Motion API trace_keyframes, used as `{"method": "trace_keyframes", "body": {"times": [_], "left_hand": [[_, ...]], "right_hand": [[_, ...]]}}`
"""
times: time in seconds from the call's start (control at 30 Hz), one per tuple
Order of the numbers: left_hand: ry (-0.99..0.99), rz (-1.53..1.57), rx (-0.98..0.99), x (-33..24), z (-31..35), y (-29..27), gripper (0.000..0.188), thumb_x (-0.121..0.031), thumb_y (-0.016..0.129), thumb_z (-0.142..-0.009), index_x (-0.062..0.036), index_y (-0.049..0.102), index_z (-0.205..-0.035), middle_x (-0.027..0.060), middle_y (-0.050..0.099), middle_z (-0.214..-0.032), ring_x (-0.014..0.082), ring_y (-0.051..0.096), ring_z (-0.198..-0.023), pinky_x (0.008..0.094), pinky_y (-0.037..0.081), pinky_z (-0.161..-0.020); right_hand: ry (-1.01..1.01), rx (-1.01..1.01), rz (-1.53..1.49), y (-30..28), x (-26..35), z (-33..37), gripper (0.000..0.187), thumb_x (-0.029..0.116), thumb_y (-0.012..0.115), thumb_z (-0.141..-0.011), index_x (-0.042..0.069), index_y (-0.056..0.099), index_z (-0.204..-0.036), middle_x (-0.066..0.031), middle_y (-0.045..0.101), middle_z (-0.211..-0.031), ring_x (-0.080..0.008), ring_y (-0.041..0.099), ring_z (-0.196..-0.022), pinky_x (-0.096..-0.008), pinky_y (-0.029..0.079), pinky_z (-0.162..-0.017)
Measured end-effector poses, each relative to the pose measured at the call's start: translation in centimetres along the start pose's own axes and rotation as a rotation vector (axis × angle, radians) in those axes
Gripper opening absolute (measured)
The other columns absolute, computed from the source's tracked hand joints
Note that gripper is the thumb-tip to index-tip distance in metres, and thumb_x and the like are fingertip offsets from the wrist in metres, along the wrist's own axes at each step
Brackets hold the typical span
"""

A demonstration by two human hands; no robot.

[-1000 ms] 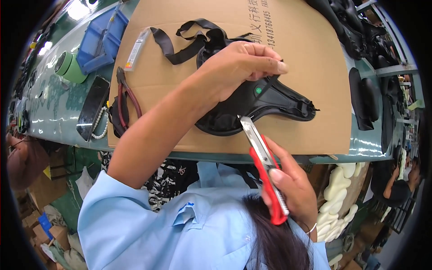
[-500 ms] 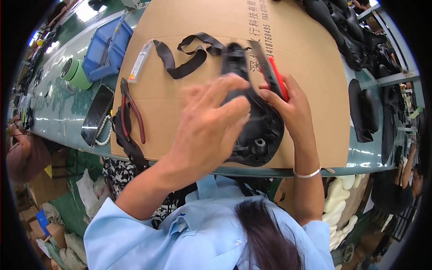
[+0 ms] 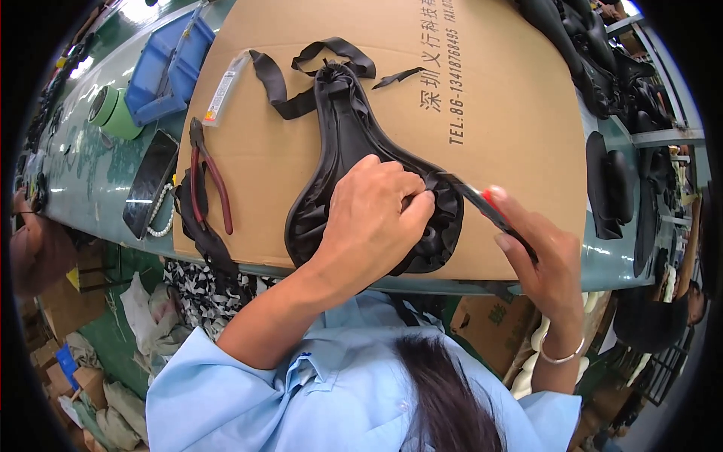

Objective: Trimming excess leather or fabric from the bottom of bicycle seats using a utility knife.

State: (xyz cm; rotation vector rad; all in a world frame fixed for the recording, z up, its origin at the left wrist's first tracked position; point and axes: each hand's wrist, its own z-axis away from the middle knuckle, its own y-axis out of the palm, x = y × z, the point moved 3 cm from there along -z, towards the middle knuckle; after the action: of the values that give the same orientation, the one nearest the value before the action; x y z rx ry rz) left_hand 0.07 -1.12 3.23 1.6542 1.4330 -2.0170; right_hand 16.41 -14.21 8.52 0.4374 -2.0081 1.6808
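Note:
A black bicycle saddle (image 3: 340,124) lies underside up on the cardboard sheet, its narrow nose pointing away from me, with gathered cover material round the rim. My left hand (image 3: 373,215) is closed over the wide rear part, pinching the black cover near the right edge. In my right hand (image 3: 544,260) is a red and black utility knife (image 3: 488,207). Its blade reaches the saddle's right rear edge, by my left fingertips. Beyond the nose a black fabric strip (image 3: 285,102) lies curled. A small black scrap (image 3: 399,77) rests to the right of the nose.
Red-handled pliers (image 3: 213,181) lie left of the saddle, near a slim clear case (image 3: 226,89). A phone (image 3: 153,181), a bead string (image 3: 163,213), a green roll (image 3: 114,111) and a blue bin (image 3: 162,75) stand further left. Black saddle parts (image 3: 602,68) pile at the far right.
The saddle has shifted left and tilted. My left hand has gone from a blurred, raised pose to gripping the cover. My right hand has brought the knife down toward me and to the right.

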Motion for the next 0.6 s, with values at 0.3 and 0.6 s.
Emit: {"method": "trace_keyframes", "body": {"times": [0.3,0.6], "left_hand": [[-0.201,0.543,-0.015,1.6,-0.2,-1.1,0.023,-0.013,0.060,-0.079,-0.0016,0.055,-0.060,0.0050,0.051,-0.062,0.0179,0.045,-0.069,0.0322,0.036,-0.061],[0.013,0.620,0.063,1.0,-1.0,-1.2,0.018,-0.016,0.059,-0.083,-0.0031,0.054,-0.072,0.0042,0.054,-0.070,0.0130,0.052,-0.066,0.0266,0.041,-0.061]], "right_hand": [[-0.136,0.228,0.565,-0.7,2.8,-1.1,0.059,0.010,0.069,-0.082,0.028,0.055,-0.136,-0.0046,0.042,-0.060,-0.0206,0.045,-0.050,-0.0357,0.037,-0.050],[0.164,-0.021,0.229,2.0,1.4,2.9,0.059,0.006,0.068,-0.082,0.026,0.055,-0.136,-0.0051,0.046,-0.060,-0.0195,0.046,-0.049,-0.0354,0.039,-0.049]]}}
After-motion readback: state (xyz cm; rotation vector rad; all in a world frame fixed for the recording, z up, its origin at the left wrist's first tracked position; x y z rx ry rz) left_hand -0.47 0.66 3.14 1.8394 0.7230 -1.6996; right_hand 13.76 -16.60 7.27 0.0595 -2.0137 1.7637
